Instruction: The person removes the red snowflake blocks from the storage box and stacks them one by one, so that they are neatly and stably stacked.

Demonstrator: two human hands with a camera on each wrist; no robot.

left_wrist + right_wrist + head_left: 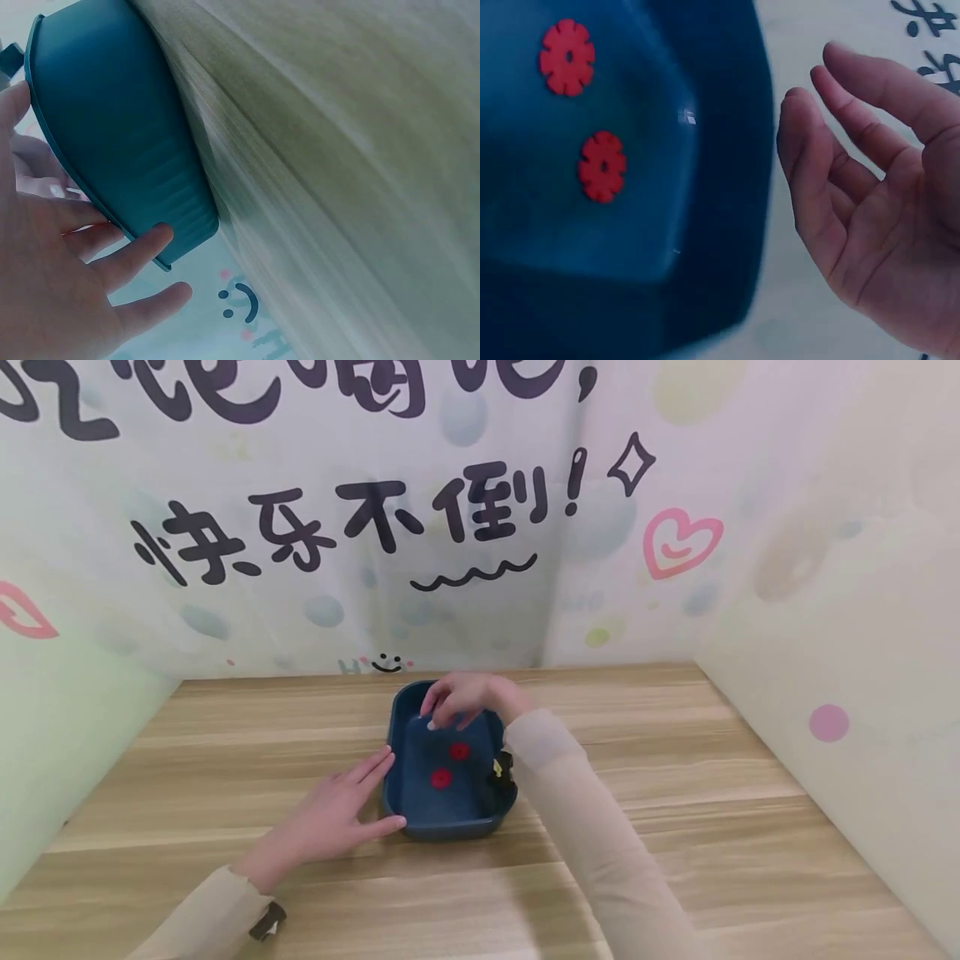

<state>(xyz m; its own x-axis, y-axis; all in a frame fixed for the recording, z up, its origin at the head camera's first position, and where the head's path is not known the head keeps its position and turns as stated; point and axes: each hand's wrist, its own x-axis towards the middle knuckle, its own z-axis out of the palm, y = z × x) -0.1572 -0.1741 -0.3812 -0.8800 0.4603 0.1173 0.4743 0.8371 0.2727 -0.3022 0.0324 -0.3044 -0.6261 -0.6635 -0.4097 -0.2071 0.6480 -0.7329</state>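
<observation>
A deep blue rectangular basin (450, 832) with rounded corners stands on the wooden table. Two red notched plastic discs (567, 58), like snowflake building pieces, lie on its floor, each with a hole in the middle. My left hand (330, 817) rests at the basin's left side, fingers and thumb spread along the rim. In the left wrist view its fingertips (159, 234) touch the basin's outer wall. Over the far end of the basin hovers my right hand (463, 697), its fingers loosely bent. The right wrist view shows nothing between them.
The wooden tabletop (225, 760) extends to both sides of the basin. A white printed backdrop (465, 627) with dark lettering rises behind it, and pale walls (832, 610) flank the table. A dark wrist camera (501, 770) overlaps the basin's right rim in the head view.
</observation>
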